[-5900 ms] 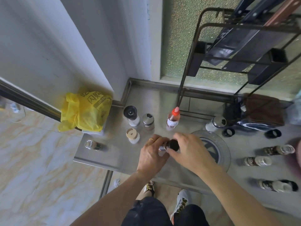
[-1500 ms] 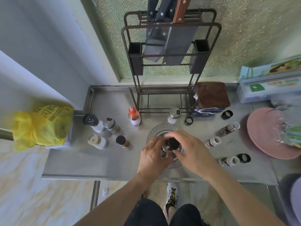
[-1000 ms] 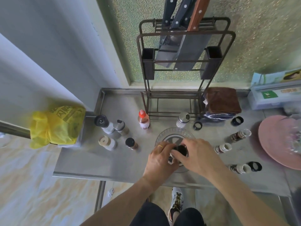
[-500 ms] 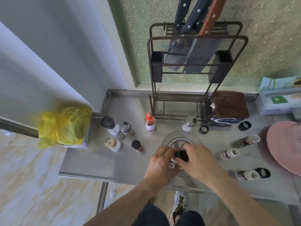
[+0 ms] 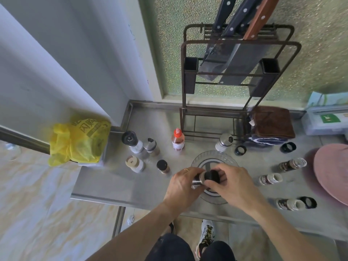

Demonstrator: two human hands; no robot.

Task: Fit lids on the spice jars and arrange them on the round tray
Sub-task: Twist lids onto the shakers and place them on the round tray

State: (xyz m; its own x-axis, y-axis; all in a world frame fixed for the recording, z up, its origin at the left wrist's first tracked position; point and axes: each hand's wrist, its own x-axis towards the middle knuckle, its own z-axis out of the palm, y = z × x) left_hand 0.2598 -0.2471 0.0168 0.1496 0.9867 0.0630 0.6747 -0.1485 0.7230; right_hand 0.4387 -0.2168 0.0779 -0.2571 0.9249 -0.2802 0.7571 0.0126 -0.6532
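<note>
Black print on the yellow bag (image 5: 79,140), far left of the round tray (image 5: 214,159), is too blurred to read; labels on the three lidless jars (image 5: 270,179) lying right of the tray are equally illegible. Above the tray's near half, the left hand (image 5: 181,187) wraps a spice jar (image 5: 197,180), its body mostly hidden, while the right hand (image 5: 232,185) closes its fingers (image 5: 219,169) around the black lid (image 5: 211,176) at the jar's mouth. A loose lid ring (image 5: 240,150) lies just beyond the tray.

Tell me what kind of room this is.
Most likely a home kitchen: a steel counter holds spice jars, and a knife rack with cleavers stands by the frosted window.
</note>
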